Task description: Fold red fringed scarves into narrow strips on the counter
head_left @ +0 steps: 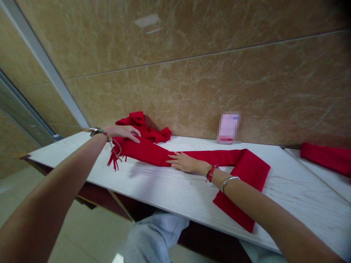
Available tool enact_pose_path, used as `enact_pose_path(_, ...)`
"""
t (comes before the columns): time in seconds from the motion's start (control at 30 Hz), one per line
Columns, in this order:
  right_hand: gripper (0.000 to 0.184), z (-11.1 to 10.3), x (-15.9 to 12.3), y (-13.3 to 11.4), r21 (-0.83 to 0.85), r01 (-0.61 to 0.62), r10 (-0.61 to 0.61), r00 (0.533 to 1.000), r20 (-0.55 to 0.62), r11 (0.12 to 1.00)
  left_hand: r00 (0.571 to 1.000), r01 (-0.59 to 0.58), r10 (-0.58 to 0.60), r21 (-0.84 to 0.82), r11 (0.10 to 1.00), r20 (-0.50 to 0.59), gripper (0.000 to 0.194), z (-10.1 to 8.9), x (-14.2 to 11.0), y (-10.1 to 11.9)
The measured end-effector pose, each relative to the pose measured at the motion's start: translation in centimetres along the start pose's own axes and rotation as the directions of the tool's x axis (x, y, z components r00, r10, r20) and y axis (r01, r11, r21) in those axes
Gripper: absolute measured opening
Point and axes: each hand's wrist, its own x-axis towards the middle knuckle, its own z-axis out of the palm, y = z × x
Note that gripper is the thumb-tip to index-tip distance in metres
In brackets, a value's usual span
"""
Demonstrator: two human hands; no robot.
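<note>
Our left hand, fingers loosely curled, rests at the fringed end of the red scarf, left of centre; our right hand lies spread on its middle. From there the scarf runs rightward, long axis roughly across the frame, then folds toward the lower right, nearer our right arm.

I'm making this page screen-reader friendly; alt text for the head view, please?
A person's left hand and right hand rest on a long red scarf laid along a white tabletop. Crumpled red cloth lies behind the left hand; a pixelated pinkish item is by the tan wall.
</note>
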Motion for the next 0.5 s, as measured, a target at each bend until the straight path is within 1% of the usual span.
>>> enact_pose_path(0.03,0.035,-0.1,0.0,0.1,0.076,-0.027,0.031,0.998,-0.054,0.997,0.999,-0.044,0.044,-0.014,0.999,-0.024,0.044,-0.5,-0.3,1.4)
enact_pose_path(0.07,0.033,-0.4,-0.1,0.2,0.187,-0.081,0.106,0.987,-0.124,0.979,0.995,-0.093,0.092,-0.024,0.995,-0.042,0.045,-0.8,-0.6,3.0)
enact_pose_path(0.1,0.032,-0.8,-0.4,0.4,0.317,-0.146,0.214,0.958,-0.190,0.937,0.989,-0.139,0.137,-0.018,0.990,-0.061,0.044,-1.0,-0.9,4.7)
enact_pose_path(0.13,0.032,-1.3,-0.7,0.5,0.439,-0.205,0.332,0.913,-0.237,0.875,0.981,-0.179,0.179,0.003,0.984,-0.075,0.043,-0.9,-1.1,6.6)
enact_pose_path(0.17,0.033,-2.0,-1.1,0.6,0.554,-0.246,0.442,0.860,-0.253,0.796,0.971,-0.226,0.226,0.015,0.974,-0.077,0.042,-0.6,-1.1,8.5)
enact_pose_path(0.2,0.034,-2.7,-1.7,0.7,0.659,-0.268,0.531,0.814,-0.235,0.703,0.957,-0.276,0.277,0.020,0.961,-0.084,0.042,0.0,-1.0,10.5)
enact_pose_path(0.23,0.035,-3.6,-2.4,0.8,0.749,-0.273,0.592,0.783,-0.192,0.604,0.938,-0.335,0.336,0.021,0.942,-0.087,0.043,0.8,-0.8,12.5)
enact_pose_path(0.27,0.036,-4.5,-3.2,1.0,0.818,-0.271,0.625,0.769,-0.134,0.508,0.917,-0.385,0.385,0.015,0.923,-0.106,0.044,1.9,-0.4,14.5)
enact_pose_path(0.33,0.037,-6.2,-5.1,1.3,0.896,-0.271,0.640,0.768,-0.018,0.351,0.876,-0.468,0.458,-0.043,0.882,-0.149,0.049,4.5,0.9,18.1)
enact_pose_path(0.37,0.037,-7.0,-6.1,1.5,0.909,-0.277,0.636,0.772,0.018,0.310,0.857,-0.506,0.487,-0.090,0.858,-0.169,0.052,6.0,1.7,19.6)
enact_pose_path(0.4,0.038,-7.6,-7.2,1.8,0.904,-0.289,0.628,0.778,0.031,0.314,0.846,-0.528,0.504,-0.142,0.837,-0.172,0.055,7.4,2.5,21.0)
enact_pose_path(0.43,0.038,-8.0,-8.3,2.1,0.891,-0.300,0.621,0.783,0.025,0.342,0.841,-0.541,0.518,-0.209,0.815,-0.158,0.058,8.8,3.3,22.0)
enact_pose_path(0.5,0.035,-8.5,-10.5,2.6,0.854,-0.307,0.618,0.786,-0.022,0.421,0.796,-0.593,0.598,-0.320,0.739,-0.093,0.057,11.0,4.9,23.0)
